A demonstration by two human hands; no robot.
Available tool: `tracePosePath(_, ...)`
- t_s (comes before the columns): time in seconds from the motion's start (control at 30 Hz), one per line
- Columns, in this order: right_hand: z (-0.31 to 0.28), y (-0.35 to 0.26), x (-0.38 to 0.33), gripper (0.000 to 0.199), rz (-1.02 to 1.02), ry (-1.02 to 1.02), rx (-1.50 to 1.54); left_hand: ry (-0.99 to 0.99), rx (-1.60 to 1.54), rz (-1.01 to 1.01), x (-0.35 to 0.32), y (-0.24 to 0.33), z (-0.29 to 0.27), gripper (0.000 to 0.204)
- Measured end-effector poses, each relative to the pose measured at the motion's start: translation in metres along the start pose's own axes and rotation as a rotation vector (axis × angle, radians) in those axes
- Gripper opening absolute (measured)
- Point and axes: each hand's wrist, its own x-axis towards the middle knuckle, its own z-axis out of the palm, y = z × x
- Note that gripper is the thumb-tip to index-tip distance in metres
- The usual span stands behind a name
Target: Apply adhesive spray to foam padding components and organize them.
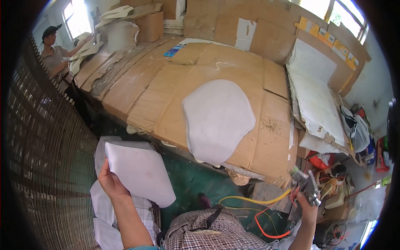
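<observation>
Pad (143, 175), pale, curved, hangs left of counter (158, 96), over similar pale pieces (102, 204); contact with them unclear. Left grip (113, 184) closed on its left edge; one-sided hold could let it tip or slip. Right grip (307, 204) wrapped round metal spray-type gun (310, 189); yellow hose (260, 202) loops nearby, could snag on counter corner. Second pad (218, 121) lies flat, reaching counter's front edge; bump could dislodge it.

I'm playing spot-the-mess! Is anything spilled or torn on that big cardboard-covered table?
Yes: dark specks dot the cardboard covering, right of the shield-shaped pale pad. They look odd against plain brown; maybe something spilled. Farther left, the cardboard looks torn.
</observation>
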Motion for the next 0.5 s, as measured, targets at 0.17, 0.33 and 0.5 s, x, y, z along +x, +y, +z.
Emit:
tracePosePath(0.17, 0.014, -0.006, -0.001, 0.052, 0.002, -0.263, 0.057, 0.05, 0.028, 0.036, 0.003, -0.005, -0.004, 0.027)
tracePosePath(0.33, 0.019, -0.006, 0.017, 0.056, -0.033, -0.127, 0.042, 0.077, 0.035, 0.036, 0.003, -0.008, -0.004, 0.025)
tracePosePath(0.5, 0.015, -0.007, 0.008, 0.054, -0.082, -0.213, 0.037, 0.068, 0.099, 0.028, 0.003, -0.013, 0.001, 0.024)
